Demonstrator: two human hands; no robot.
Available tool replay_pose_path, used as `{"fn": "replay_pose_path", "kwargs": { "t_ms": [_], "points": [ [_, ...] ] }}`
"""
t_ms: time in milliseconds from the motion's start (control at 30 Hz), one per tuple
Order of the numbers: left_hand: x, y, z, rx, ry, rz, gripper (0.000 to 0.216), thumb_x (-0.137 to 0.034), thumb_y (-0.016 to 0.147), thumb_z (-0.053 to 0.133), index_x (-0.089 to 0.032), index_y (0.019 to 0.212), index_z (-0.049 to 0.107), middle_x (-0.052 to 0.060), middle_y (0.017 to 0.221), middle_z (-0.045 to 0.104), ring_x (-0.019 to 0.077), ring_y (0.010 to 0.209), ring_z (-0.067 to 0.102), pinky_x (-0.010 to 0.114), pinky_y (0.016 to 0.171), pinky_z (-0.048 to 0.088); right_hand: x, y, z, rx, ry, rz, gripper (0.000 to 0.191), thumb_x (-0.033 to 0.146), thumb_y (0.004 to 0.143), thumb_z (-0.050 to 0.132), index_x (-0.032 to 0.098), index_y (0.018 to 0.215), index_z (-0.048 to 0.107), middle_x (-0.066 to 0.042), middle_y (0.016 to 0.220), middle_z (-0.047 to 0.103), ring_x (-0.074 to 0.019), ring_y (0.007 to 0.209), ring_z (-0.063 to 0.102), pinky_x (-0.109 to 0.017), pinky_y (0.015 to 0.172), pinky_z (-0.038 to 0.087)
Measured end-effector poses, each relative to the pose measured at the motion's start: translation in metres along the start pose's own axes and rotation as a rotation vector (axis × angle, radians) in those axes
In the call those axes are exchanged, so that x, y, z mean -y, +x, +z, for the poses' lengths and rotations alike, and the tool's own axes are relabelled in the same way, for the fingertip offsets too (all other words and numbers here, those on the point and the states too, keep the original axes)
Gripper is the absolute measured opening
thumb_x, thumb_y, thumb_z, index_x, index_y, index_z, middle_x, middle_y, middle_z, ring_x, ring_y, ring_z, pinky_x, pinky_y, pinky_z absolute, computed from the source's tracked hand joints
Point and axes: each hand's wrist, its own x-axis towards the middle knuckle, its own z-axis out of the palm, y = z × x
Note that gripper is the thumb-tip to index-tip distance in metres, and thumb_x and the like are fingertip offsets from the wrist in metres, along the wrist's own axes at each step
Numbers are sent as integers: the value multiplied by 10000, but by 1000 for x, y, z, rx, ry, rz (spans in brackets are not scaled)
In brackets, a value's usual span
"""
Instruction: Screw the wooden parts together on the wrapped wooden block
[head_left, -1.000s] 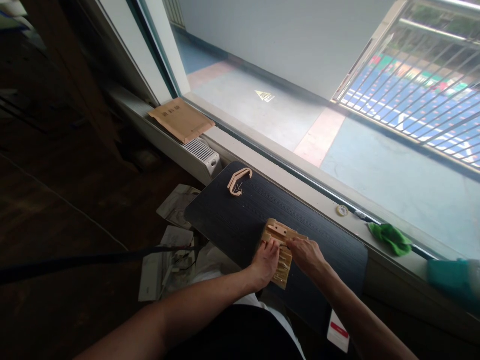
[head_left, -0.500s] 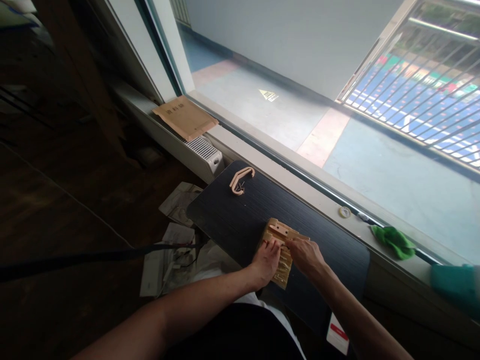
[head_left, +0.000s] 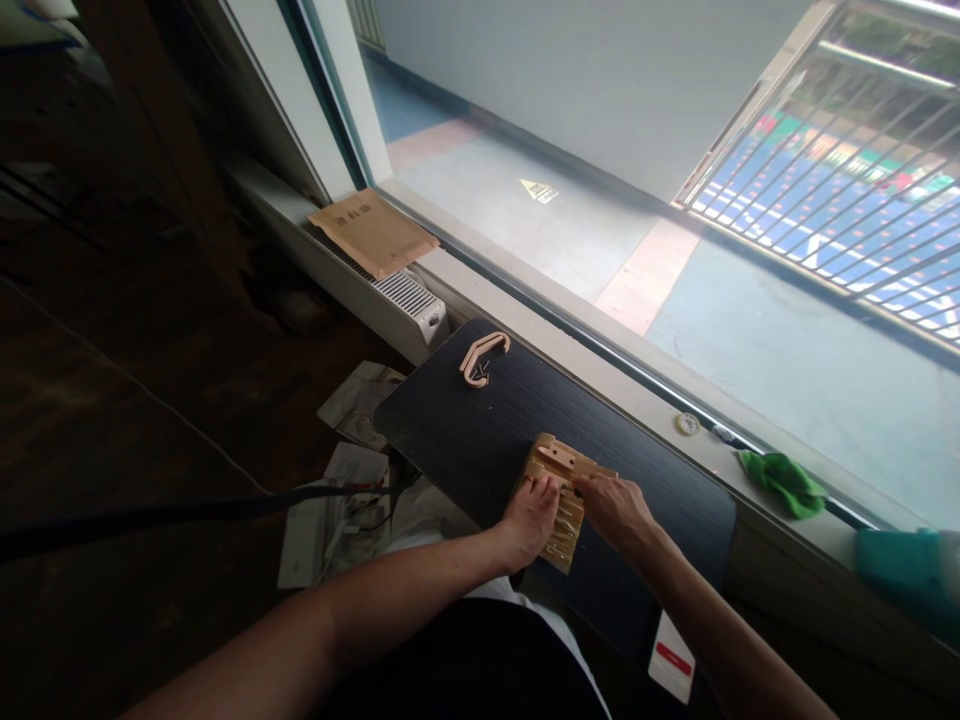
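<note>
A small brown box point(head_left: 564, 545), with crinkled clear tape or film over its near part, lies on a dark tabletop point(head_left: 450, 430). On its far end rests a pale wooden piece point(head_left: 559, 456) with two dark holes. My left hand point(head_left: 531, 520) presses down on the box's middle, fingers curled against it. Close by on the right, my right hand point(head_left: 616, 508) is closed at the box's edge; what its fingers pinch is hidden. Farther back on the table are curved wooden pieces point(head_left: 472, 358) with several small screws or nails point(head_left: 481, 374) beside them.
Along the window sill lie a roll of tape point(head_left: 687, 424), a green cloth point(head_left: 781, 484) and a teal container point(head_left: 904, 570). A brown paper envelope point(head_left: 373, 232) covers part of a white heater point(head_left: 409, 300). A red-and-white card or box point(head_left: 673, 656) is near my right forearm.
Both hands stay at the box in almost the same pose. The view has shifted very slightly; my right hand seems turned a little.
</note>
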Motion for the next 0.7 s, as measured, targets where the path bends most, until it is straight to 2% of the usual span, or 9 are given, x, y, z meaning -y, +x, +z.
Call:
{"fn": "replay_pose_path", "kwargs": {
  "t_ms": [133,333,500,600,700],
  "points": [
    [-1,-1,-3,-15,1,-8,454,-117,841,376,-33,1287,383,161,1288,413,268,1247,324,394,989,380,2,3,2,7,6,25,301,117,864,341,171,907,634,-79,887,684,-190,825,647,-255,639,436],
    [-2,1,1,-38,-10,-28,451,-105,838,373,-67,1286,387,145,1285,410,258,1236,331,395,976,386,3,3,3,10,73,143,280,221,885,355,180,869,632,-73,856,690,-170,800,647,-249,668,437],
    [-2,2,3,-25,4,-22,439,-106,846,368,-49,1279,408,148,1293,412,259,1225,341,385,968,388,1,-3,-1,-4,15,72,271,141,855,381,197,1011,595,-70,918,678,-181,817,644,-257,639,445],
    [-2,2,4,-34,24,-28,432,-103,850,361,-52,1274,421,150,1295,410,261,1229,338,383,961,393,4,-3,-3,12,0,33,296,89,862,346,158,945,621,-92,923,673,-174,830,643,-240,641,441],
    [-3,2,5,-33,36,-34,433,-109,847,367,-60,1273,424,147,1291,411,261,1228,342,382,959,395,7,1,-2,18,23,66,288,104,876,345,139,896,630,-97,898,678,-167,829,645,-229,655,441]
  ]
}}
